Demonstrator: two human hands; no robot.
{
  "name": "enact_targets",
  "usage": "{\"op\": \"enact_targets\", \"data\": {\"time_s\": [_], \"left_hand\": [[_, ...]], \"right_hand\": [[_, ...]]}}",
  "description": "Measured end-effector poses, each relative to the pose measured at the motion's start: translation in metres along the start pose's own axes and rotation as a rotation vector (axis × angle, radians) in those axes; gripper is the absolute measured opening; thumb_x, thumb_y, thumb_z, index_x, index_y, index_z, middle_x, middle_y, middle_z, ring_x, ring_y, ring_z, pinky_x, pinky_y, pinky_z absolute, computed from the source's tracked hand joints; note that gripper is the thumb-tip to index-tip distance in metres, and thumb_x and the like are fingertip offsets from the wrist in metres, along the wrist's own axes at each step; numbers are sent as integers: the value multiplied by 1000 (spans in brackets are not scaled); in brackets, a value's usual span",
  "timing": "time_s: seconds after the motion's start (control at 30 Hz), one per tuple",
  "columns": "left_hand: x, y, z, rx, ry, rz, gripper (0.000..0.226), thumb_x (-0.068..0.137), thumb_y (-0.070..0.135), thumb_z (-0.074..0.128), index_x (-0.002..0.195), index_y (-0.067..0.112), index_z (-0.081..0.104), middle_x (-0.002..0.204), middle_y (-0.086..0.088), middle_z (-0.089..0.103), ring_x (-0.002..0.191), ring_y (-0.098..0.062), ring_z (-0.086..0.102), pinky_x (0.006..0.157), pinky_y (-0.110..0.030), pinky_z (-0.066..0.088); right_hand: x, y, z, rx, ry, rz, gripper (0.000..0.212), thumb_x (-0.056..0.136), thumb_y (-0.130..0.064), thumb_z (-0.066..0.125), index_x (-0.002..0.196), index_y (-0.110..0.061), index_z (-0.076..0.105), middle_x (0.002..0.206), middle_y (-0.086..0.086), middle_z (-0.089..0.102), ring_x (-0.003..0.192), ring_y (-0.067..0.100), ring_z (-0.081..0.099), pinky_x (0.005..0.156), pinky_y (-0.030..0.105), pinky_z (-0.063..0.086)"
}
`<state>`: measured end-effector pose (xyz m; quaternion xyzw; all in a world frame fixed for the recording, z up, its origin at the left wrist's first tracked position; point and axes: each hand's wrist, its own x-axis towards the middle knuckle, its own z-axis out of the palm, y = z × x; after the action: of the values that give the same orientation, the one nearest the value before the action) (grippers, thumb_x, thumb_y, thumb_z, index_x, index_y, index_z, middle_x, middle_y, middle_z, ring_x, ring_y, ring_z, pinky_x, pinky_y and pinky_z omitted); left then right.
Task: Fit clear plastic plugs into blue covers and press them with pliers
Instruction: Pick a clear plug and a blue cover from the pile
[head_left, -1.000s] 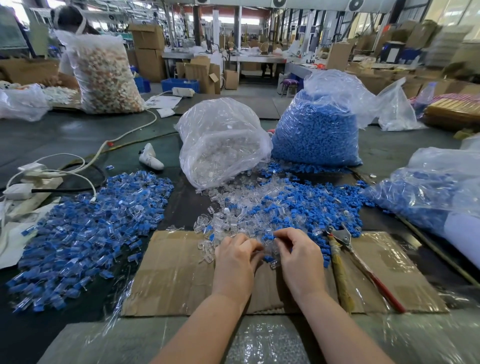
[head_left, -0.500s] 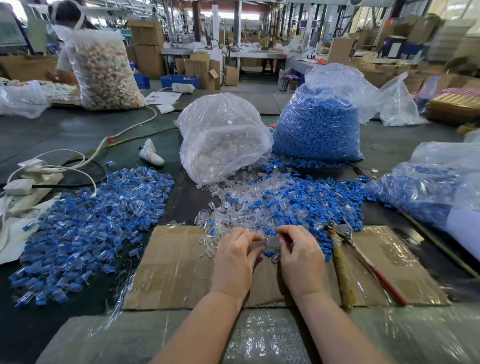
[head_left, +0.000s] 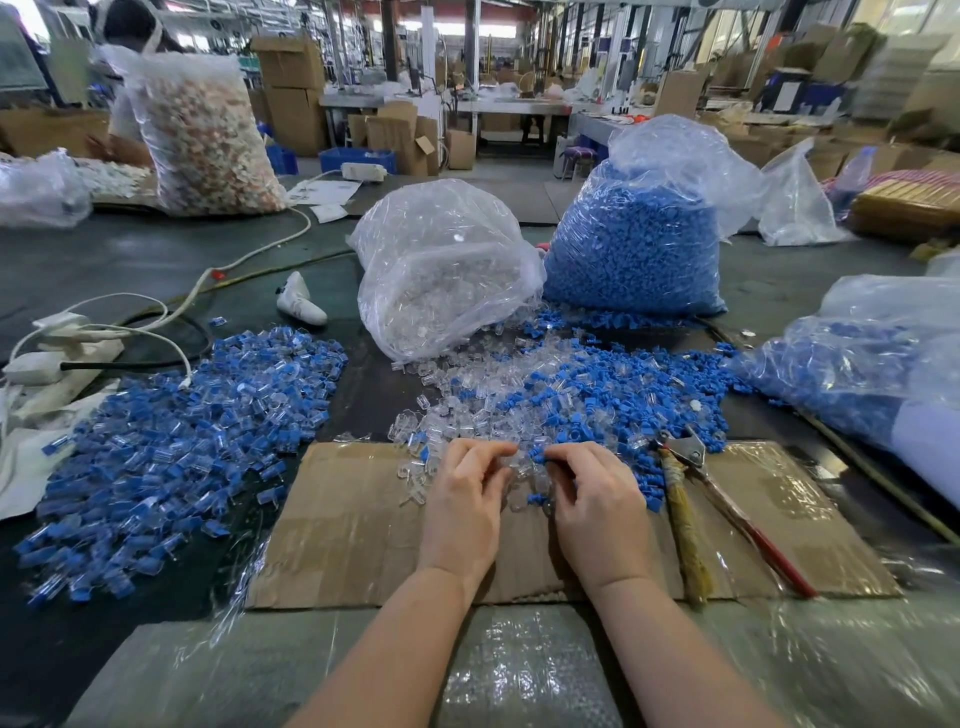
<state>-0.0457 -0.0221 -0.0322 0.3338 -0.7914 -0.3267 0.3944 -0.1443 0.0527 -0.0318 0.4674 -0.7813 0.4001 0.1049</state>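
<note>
Crowding the bench's middle, mixed clear plugs and blue covers (head_left: 566, 395) lie beyond both curled hands, left hand (head_left: 467, 499) and right hand (head_left: 597, 509); their grasp is unclear. Pliers (head_left: 691, 467) rest just right on cardboard (head_left: 343, 530).

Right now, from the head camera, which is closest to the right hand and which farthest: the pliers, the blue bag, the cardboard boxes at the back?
1. Pliers, on the cardboard beside the right hand.
2. Blue bag, mid-table, behind the loose pile.
3. Cardboard boxes, far back left.
</note>
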Motion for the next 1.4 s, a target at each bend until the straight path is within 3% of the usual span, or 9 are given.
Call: {"op": "enact_targets", "data": {"time_s": [0.2,0.4,0.5,0.7,0.8,0.97,1.1,1.27,1.4], "left_hand": [[0,-3,2,19,-30,0,43,90,3,54,127,25,53,100,7,49,88,1,48,84,-4,38],[0,-2,2,-20,-19,0,31,89,2,55,115,18,62,99,7,47,87,5,49,80,-1,39],[0,0,1,-43,-5,-17,27,87,3,58,111,15,61,98,11,50,88,4,52,85,-6,43],[-1,2,0,36,-7,41,41,84,4,62,120,21,59,92,17,48,91,-2,48,90,-14,40],[-2,2,-1,40,14,55,32,80,2,66,108,18,66,87,23,45,90,-9,50,87,-22,43],[-3,0,0,-51,33,19,28,75,3,72,85,26,60,83,17,51,76,5,51,74,-8,43],[-2,-3,0,-135,83,-43,39,69,6,79,70,33,50,74,8,53,67,-2,50,65,-12,44],[1,-5,2,-176,106,-143,33,68,10,80,63,31,55,70,5,59,66,-6,54,63,-14,45],[3,-4,-1,-266,76,-191,23,75,12,75,72,32,65,79,8,65,75,-2,60,69,-10,46]], "right_hand": [[0,0,2,-24,1,-26,16,79,-2,69,93,-8,70,90,5,69,83,26,62,81,38,48],[0,0,2,-36,11,-47,18,75,1,71,91,-9,70,87,3,68,80,24,63,77,38,49],[-1,0,2,-35,9,-40,18,76,0,70,92,-9,70,88,4,68,81,24,63,78,39,50],[-1,0,1,-31,9,-37,17,78,-1,69,94,-8,69,90,4,68,83,24,62,80,39,50],[-1,-1,1,-24,8,-29,16,78,-1,69,93,-8,70,89,5,68,82,24,62,79,39,49],[-1,0,2,-15,26,-35,12,80,-1,67,90,-8,69,86,4,67,78,24,62,75,38,49],[0,0,3,3,43,-25,11,82,-1,66,90,-8,69,86,4,67,79,24,61,75,38,50],[2,0,3,25,32,-21,12,83,-1,64,92,-8,69,88,3,67,82,23,61,77,36,48],[2,-2,0,37,21,-27,13,84,-2,64,94,-8,70,88,2,67,83,22,61,77,35,49]]}}
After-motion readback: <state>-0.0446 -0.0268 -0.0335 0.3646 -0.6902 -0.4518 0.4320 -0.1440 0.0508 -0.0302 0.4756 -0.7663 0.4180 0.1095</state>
